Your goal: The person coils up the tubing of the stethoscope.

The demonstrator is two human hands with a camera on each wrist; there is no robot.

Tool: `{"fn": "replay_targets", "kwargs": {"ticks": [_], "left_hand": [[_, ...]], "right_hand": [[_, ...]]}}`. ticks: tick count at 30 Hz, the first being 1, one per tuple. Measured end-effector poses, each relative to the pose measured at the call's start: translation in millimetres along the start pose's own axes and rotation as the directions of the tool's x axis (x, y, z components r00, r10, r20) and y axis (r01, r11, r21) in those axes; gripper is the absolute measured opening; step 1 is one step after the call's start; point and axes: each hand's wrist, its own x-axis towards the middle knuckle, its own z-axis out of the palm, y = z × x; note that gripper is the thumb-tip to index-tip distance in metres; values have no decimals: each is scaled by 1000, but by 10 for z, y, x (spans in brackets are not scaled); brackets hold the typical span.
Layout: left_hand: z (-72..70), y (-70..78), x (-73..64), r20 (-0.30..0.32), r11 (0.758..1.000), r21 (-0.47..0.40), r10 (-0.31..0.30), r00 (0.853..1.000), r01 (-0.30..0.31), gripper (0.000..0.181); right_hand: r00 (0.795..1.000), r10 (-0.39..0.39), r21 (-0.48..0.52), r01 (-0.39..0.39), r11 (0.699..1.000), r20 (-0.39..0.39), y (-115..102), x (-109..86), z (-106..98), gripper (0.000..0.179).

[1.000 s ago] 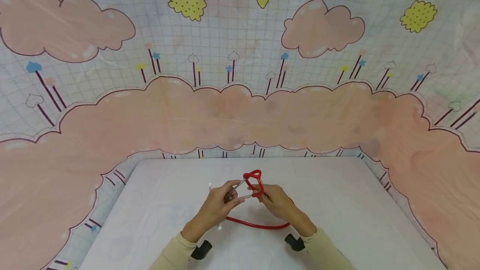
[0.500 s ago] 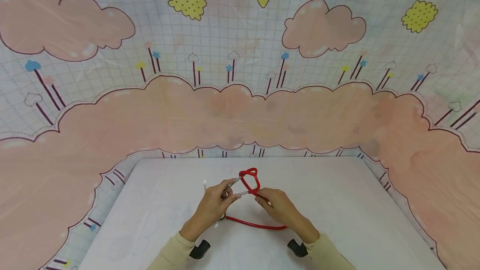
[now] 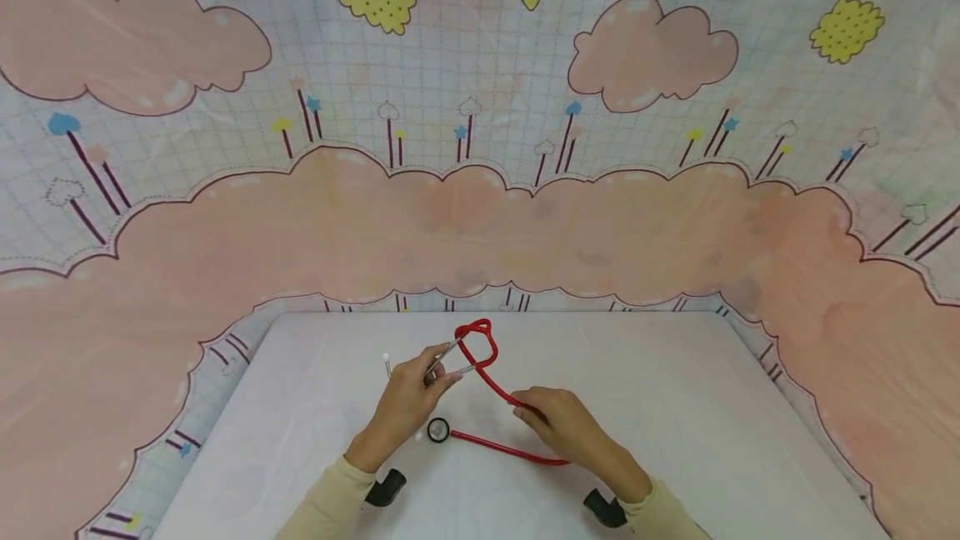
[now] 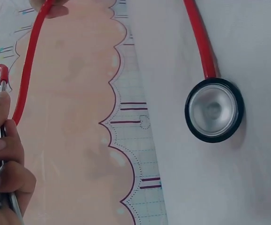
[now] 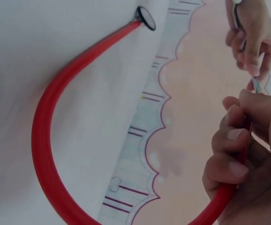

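Observation:
A stethoscope with red tubing [image 3: 497,389] is held above the white table by both hands. My left hand [image 3: 408,392] grips its metal ear tubes [image 3: 446,350], the fingers curled round them. Beyond that hand, the red tube makes a loop, and one white ear tip [image 3: 386,356] shows at its left. My right hand [image 3: 567,422] pinches the red tube further along; in the right wrist view its fingers [image 5: 234,136] curl round it. From there the tube bends back to the chest piece [image 4: 214,110], a silver disc with a black rim lying on the table below the hands.
The white table [image 3: 712,407] spreads out around the hands. Behind it hangs a cloth [image 3: 480,232] printed with clouds and stars. Black wrist-worn devices, left [image 3: 387,487] and right [image 3: 604,509], sit by the sleeves.
My right hand has slid down the tube, away from the loop and toward the lower right. My left hand has moved a little left and up with the ear tubes. The chest piece has come into view.

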Motion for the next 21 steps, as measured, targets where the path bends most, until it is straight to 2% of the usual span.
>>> {"fn": "replay_targets", "kwargs": {"ticks": [5, 8, 11, 14, 21], "left_hand": [[9, 10, -18, 8, 998, 14, -53, 999, 53, 46], [9, 11, -21, 20, 997, 30, -78, 997, 77, 47], [5, -5, -18, 26, 994, 47, -98, 995, 97, 47], [-8, -18, -20, 38, 992, 60, -117, 992, 114, 46], [-13, -6, -20, 67, 993, 93, -86, 994, 79, 46]], "right_hand": [[1000, -9, 7, 9, 1000, 20, -57, -11, -11, 22], [1000, 11, 15, -11, 1000, 28, -93, -25, -20, 21], [999, 23, 38, -24, 999, 22, -129, -50, -39, 20], [1000, 3, 57, -3, 998, 2, -167, -71, -74, 17], [999, -24, 86, 27, 996, -31, -197, -90, -144, 21]]}}
